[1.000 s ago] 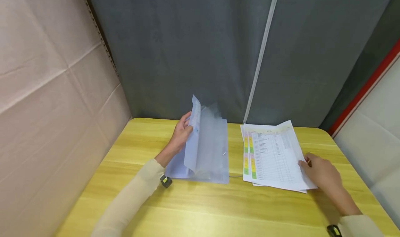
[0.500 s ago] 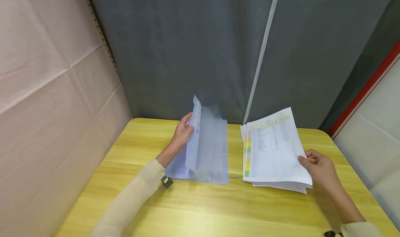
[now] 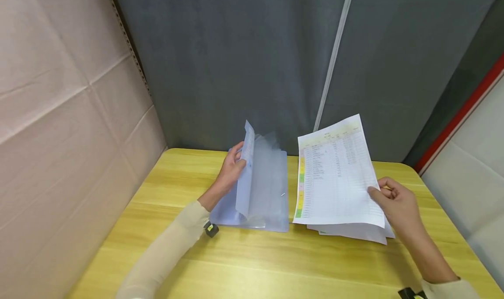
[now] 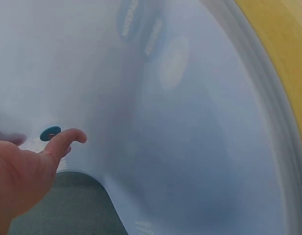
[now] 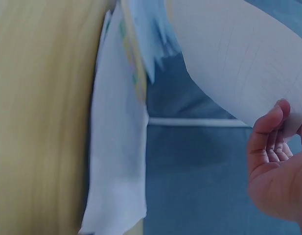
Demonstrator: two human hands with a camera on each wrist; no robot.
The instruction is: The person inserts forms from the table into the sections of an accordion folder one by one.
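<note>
While the folder is propped open on the table by the left hand, fingers curled on its slick, floppy front leaf, a printed sheet is pinched at its right edge by the right hand above the paper stack. Light and limp, the sheet is best gripped at an edge. Its print is too small to be read.

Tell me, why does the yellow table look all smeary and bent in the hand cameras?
Left wrist view: the folder fills the frame, soft and out of focus. Right wrist view: the table is smeared, its edge bowed by the lens. Head view: the printed sheet is sharp and evenly lit.
</note>
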